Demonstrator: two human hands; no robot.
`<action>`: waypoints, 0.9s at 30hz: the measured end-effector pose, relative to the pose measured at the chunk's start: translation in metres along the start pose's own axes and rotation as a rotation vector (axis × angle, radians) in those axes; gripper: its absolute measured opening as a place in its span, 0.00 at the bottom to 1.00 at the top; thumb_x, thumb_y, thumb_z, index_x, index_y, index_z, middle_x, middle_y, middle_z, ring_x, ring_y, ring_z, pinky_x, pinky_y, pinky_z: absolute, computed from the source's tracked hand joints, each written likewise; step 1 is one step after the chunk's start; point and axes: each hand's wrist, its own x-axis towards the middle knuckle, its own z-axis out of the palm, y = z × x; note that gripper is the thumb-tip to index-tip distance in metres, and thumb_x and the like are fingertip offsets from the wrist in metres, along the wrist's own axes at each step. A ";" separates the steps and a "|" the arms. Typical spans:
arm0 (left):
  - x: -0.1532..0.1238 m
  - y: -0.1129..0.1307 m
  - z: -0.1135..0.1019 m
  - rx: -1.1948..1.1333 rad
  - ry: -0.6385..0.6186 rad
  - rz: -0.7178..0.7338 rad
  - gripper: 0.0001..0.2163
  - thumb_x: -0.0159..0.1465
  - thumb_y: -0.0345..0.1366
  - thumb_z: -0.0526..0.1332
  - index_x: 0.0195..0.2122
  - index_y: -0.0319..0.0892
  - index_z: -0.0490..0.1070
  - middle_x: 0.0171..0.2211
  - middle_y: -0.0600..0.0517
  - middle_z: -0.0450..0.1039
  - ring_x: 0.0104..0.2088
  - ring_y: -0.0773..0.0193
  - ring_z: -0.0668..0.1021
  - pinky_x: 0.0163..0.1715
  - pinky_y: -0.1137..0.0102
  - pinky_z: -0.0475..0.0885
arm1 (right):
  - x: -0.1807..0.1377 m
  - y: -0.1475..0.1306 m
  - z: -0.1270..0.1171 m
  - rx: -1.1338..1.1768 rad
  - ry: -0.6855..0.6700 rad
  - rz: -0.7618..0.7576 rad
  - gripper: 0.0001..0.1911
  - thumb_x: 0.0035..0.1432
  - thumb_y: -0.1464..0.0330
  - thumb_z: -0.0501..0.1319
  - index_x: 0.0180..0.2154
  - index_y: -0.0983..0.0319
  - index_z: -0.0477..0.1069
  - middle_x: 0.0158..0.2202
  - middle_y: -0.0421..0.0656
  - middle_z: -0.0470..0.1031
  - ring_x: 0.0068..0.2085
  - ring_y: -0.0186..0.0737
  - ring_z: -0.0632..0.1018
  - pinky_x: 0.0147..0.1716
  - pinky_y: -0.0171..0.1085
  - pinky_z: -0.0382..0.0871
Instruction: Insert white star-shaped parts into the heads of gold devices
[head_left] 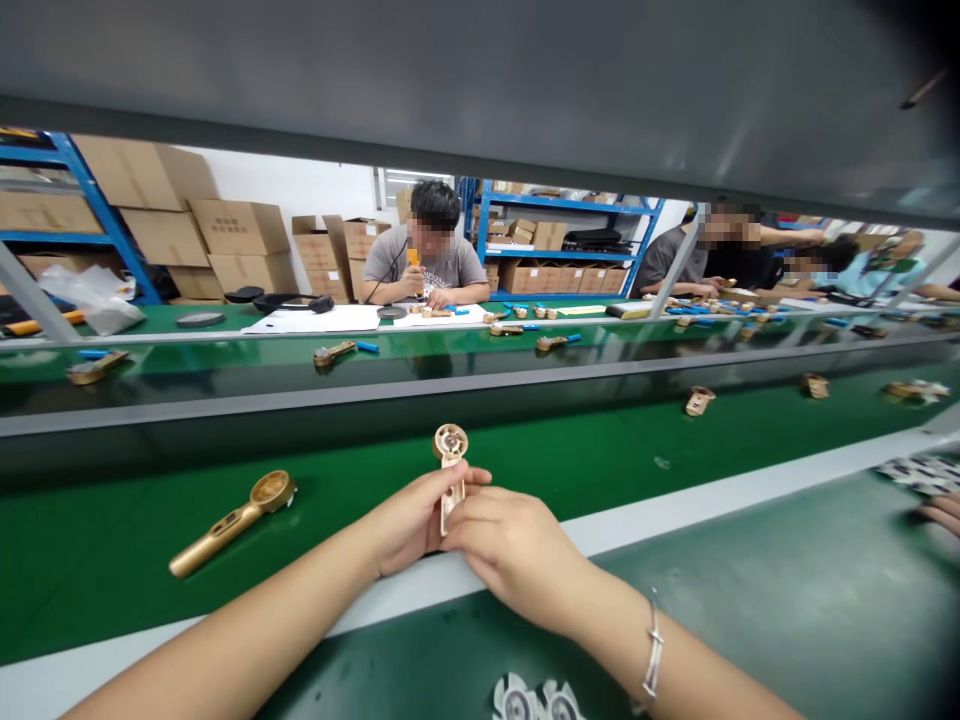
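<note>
Gold handle part (450, 470) — held upright between both hands, its round head uppermost and its long axis near vertical, over the near edge of the green conveyor belt (600, 460). Left hand (409, 522) closes on the lower shaft from the left; right hand (506, 545) covers it from the right, fingers curled against the same shaft, so the two hands meet. A finished gold handle (229, 522) lies flat on the belt, well to the left. Across the line, a seated worker (427, 262) — and more parts.
</note>
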 end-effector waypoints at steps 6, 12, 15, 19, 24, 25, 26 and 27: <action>0.006 0.001 -0.010 0.041 0.146 0.224 0.11 0.62 0.41 0.63 0.36 0.40 0.64 0.22 0.57 0.59 0.22 0.72 0.66 0.20 0.79 0.61 | -0.005 -0.011 -0.041 0.309 -0.429 0.350 0.20 0.51 0.79 0.64 0.46 0.56 0.76 0.49 0.40 0.73 0.49 0.41 0.73 0.48 0.32 0.66; 0.010 0.004 -0.019 0.047 0.122 0.205 0.10 0.64 0.42 0.59 0.41 0.41 0.64 0.23 0.58 0.58 0.21 0.72 0.65 0.20 0.77 0.61 | -0.008 -0.015 -0.040 0.244 -0.837 0.498 0.21 0.46 0.79 0.56 0.38 0.56 0.81 0.31 0.34 0.79 0.27 0.34 0.76 0.23 0.27 0.63; 0.008 0.002 -0.018 0.066 0.107 0.197 0.10 0.65 0.42 0.57 0.41 0.41 0.64 0.23 0.57 0.58 0.21 0.71 0.65 0.20 0.77 0.62 | -0.006 -0.018 -0.033 0.244 -0.882 0.505 0.21 0.44 0.80 0.57 0.35 0.56 0.81 0.29 0.32 0.79 0.26 0.32 0.76 0.18 0.26 0.60; 0.008 0.002 -0.017 0.094 0.112 0.195 0.10 0.65 0.42 0.56 0.41 0.41 0.64 0.23 0.57 0.59 0.21 0.71 0.65 0.20 0.76 0.62 | -0.007 -0.016 -0.031 0.285 -0.890 0.500 0.12 0.46 0.77 0.62 0.31 0.58 0.80 0.26 0.32 0.77 0.25 0.31 0.75 0.17 0.25 0.58; 0.008 0.001 -0.016 0.170 0.123 0.221 0.10 0.65 0.42 0.56 0.41 0.40 0.64 0.22 0.57 0.58 0.21 0.70 0.65 0.20 0.76 0.62 | -0.008 -0.007 -0.032 0.334 -0.806 0.461 0.09 0.49 0.78 0.60 0.30 0.61 0.77 0.26 0.34 0.76 0.25 0.31 0.74 0.21 0.26 0.60; 0.007 0.001 -0.015 0.198 0.121 0.228 0.10 0.65 0.41 0.56 0.40 0.40 0.64 0.22 0.58 0.58 0.21 0.70 0.65 0.20 0.76 0.62 | -0.007 -0.005 -0.033 0.376 -0.747 0.476 0.09 0.50 0.78 0.58 0.30 0.62 0.76 0.26 0.35 0.76 0.26 0.32 0.75 0.22 0.26 0.61; 0.007 0.000 -0.014 0.224 0.117 0.232 0.09 0.65 0.41 0.56 0.40 0.40 0.64 0.21 0.58 0.58 0.21 0.70 0.65 0.20 0.76 0.62 | -0.007 -0.002 -0.033 0.441 -0.677 0.510 0.09 0.52 0.78 0.57 0.31 0.62 0.74 0.27 0.37 0.76 0.28 0.33 0.76 0.24 0.27 0.63; 0.007 0.000 -0.013 0.243 0.113 0.231 0.09 0.64 0.40 0.56 0.41 0.40 0.64 0.21 0.58 0.58 0.21 0.70 0.65 0.20 0.76 0.62 | -0.006 0.002 -0.032 0.521 -0.598 0.564 0.09 0.53 0.77 0.55 0.32 0.63 0.73 0.28 0.38 0.76 0.29 0.35 0.77 0.26 0.28 0.65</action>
